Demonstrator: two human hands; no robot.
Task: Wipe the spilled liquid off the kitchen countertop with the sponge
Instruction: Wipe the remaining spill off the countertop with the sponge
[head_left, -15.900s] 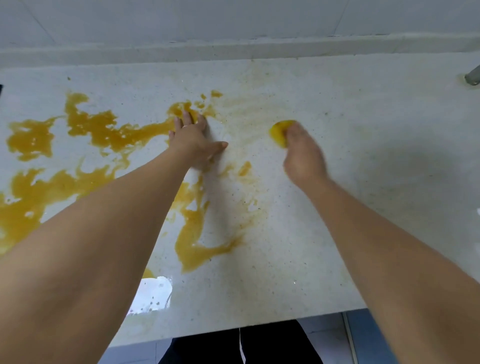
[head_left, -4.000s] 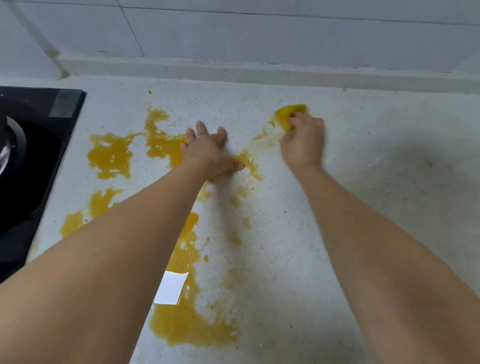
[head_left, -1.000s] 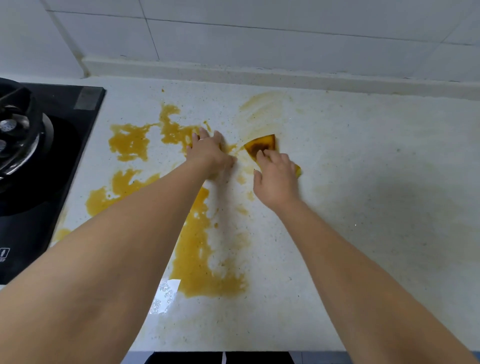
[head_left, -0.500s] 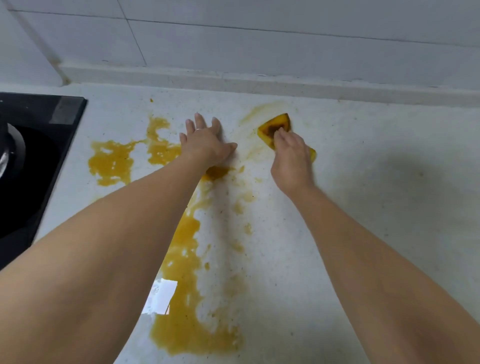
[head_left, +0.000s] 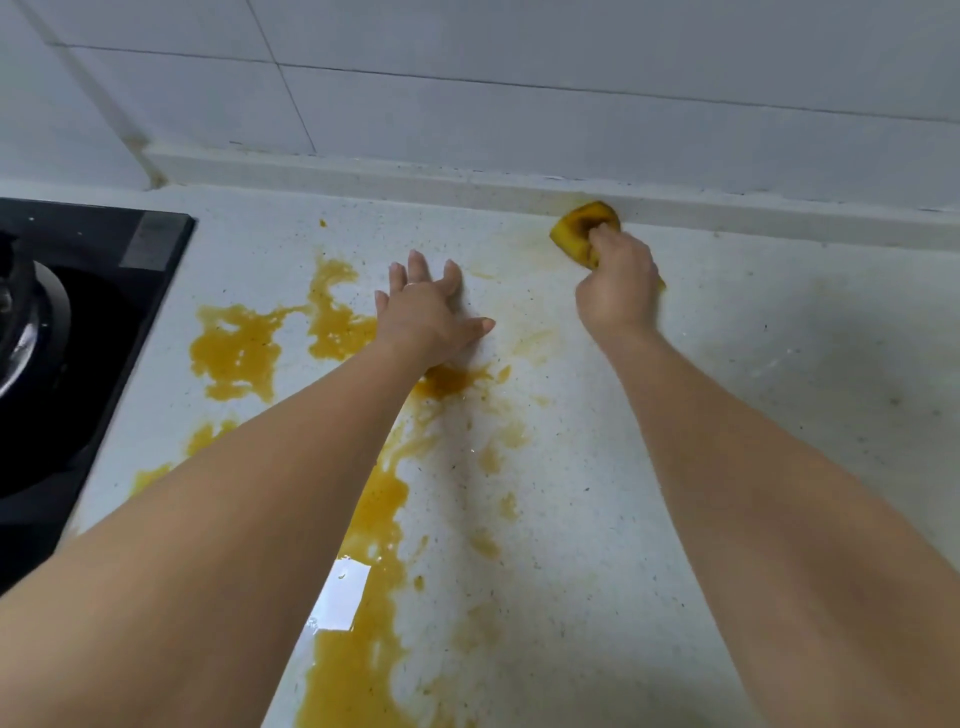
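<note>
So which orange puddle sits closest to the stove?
The separate puddle left of the flat left hand; the long streak lies farther right, under the left forearm, away from the stove.

Text on counter (head_left: 779, 415): none readable
Text on hob (head_left: 78, 322): none readable
Text on wall tiles (head_left: 519, 78): none readable
</note>
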